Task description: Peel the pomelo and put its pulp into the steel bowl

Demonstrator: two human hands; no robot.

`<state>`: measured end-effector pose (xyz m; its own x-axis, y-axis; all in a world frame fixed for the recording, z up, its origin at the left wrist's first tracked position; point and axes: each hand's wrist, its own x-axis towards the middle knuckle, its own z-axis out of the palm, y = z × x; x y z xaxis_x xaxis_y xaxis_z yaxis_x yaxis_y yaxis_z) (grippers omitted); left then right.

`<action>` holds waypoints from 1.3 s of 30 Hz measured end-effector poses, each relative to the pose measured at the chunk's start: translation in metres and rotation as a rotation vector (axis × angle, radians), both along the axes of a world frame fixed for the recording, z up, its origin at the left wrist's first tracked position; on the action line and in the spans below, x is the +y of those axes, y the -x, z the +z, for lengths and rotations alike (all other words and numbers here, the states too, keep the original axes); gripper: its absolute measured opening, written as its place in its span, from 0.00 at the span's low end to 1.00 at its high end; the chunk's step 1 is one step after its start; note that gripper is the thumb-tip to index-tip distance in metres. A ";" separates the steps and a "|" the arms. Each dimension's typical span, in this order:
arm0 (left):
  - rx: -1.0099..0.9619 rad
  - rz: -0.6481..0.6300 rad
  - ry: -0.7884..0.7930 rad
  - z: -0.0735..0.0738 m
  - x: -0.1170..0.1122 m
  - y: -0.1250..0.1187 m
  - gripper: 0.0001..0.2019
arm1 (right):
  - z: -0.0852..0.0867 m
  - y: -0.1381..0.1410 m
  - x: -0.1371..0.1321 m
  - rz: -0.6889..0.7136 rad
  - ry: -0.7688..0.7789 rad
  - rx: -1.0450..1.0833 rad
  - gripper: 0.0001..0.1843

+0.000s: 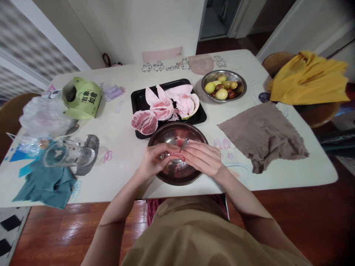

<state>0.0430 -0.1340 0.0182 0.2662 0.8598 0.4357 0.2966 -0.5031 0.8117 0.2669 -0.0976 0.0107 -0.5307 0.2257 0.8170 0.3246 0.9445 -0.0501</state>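
Note:
Over a steel bowl (pixel 163 135) at the table's front edge, my left hand (pixel 154 158) and my right hand (pixel 204 158) meet fingertip to fingertip. Both are closed on a small pink piece of pomelo (pixel 175 154), mostly covered by the fingers. Some reddish bits lie inside the bowl. Just behind it, a black tray (pixel 137 99) bears peeled pomelo chunks (pixel 144 122) with pink flesh showing. Pale pieces of pomelo rind (pixel 181 89) rest at the tray's back and right.
A steel bowl of small fruits (pixel 242 87) stands behind right. A brown cloth (pixel 260 133) lies to the right. At left are a green paper box (pixel 83 98), plastic bags (pixel 41 116), a glass jug (pixel 66 153) on its side and a teal cloth (pixel 47 184).

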 end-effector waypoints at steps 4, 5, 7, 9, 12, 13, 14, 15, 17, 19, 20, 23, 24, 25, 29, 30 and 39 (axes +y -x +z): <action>-0.075 0.077 0.114 0.000 0.000 -0.004 0.20 | -0.003 0.008 -0.002 -0.110 0.070 0.100 0.07; -0.106 0.092 0.146 0.000 0.001 -0.005 0.24 | -0.004 0.010 -0.003 -0.147 0.096 0.110 0.07; -0.148 0.121 0.193 -0.001 0.001 -0.007 0.31 | -0.004 0.013 -0.005 -0.200 0.125 0.107 0.08; -0.150 0.152 0.220 -0.002 0.001 -0.009 0.33 | -0.003 0.015 -0.007 -0.225 0.121 0.101 0.08; -0.149 0.172 0.242 -0.003 -0.001 -0.010 0.29 | -0.002 0.017 -0.011 -0.214 0.075 0.090 0.07; -0.165 0.174 0.244 -0.003 -0.001 -0.011 0.26 | -0.001 0.017 -0.011 -0.205 0.057 0.088 0.07; -0.182 0.175 0.245 -0.003 -0.002 -0.010 0.25 | -0.001 0.017 -0.012 -0.197 0.042 0.086 0.09; -0.195 0.172 0.247 -0.003 -0.002 -0.010 0.24 | -0.001 0.016 -0.012 -0.188 0.031 0.081 0.11; -0.202 0.161 0.242 -0.003 -0.003 -0.009 0.24 | -0.002 0.015 -0.011 -0.173 0.018 0.079 0.15; -0.187 0.155 0.206 -0.003 -0.004 -0.009 0.24 | -0.003 0.012 -0.011 -0.156 0.010 0.074 0.18; -0.174 0.160 0.177 -0.004 -0.004 -0.008 0.23 | -0.004 0.011 -0.011 -0.148 0.009 0.073 0.20; -0.133 0.185 0.089 -0.005 -0.006 -0.009 0.20 | -0.008 0.010 -0.012 -0.128 0.017 0.075 0.19; -0.123 0.187 0.068 -0.005 -0.006 -0.009 0.20 | -0.009 0.010 -0.013 -0.123 0.021 0.077 0.19; -0.115 0.184 0.048 -0.006 -0.006 -0.010 0.19 | -0.010 0.010 -0.014 -0.120 0.025 0.079 0.18; -0.091 0.155 -0.011 -0.007 -0.006 -0.009 0.22 | -0.010 0.011 -0.016 -0.120 0.034 0.092 0.14; -0.079 0.143 -0.023 -0.006 -0.005 -0.008 0.22 | -0.009 0.012 -0.015 -0.120 0.044 0.102 0.14; 0.000 0.013 -0.146 0.003 0.005 -0.001 0.21 | -0.002 0.016 -0.014 -0.085 0.228 0.153 0.17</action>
<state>0.0438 -0.1291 0.0217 0.2556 0.7906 0.5564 0.3032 -0.6120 0.7304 0.2506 -0.1112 0.0085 -0.3765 0.4515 0.8089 0.3748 0.8728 -0.3127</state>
